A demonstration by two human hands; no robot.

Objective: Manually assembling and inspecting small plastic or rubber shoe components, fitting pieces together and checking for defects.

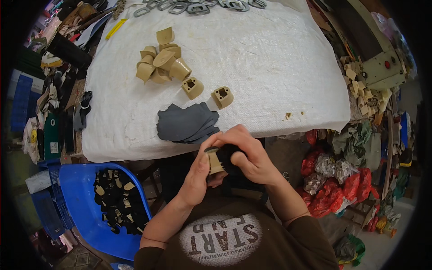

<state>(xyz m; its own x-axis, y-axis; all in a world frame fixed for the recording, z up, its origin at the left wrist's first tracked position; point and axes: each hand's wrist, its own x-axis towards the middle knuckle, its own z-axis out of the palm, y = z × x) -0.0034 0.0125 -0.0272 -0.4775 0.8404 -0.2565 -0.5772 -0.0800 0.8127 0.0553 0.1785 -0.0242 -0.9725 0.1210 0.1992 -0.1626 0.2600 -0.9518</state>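
Close to my chest, just off the table's near edge, I hold a tan shoe heel (215,163) partly wrapped in black covering material (228,155). My left hand (195,177) is closed around the heel, whose bare tan face shows beside the thumb. The fingers of my right hand (253,155) curl over the black covering, with the thumb bent against it; their tips are partly hidden. Ahead lies a fanned stack of dark grey covering pieces (182,123). Two separate tan heels (192,88) rest beyond it, beside a heap of bare heels (165,58).
White woven sheeting (279,72) covers the table. At lower left, a blue tub (74,184) contains many black-covered heels (119,200). Metal rings (198,8) lie along the far edge, near a yellow strip (116,29). Red plastic bags (330,195) and a green machine (382,69) stand at right.
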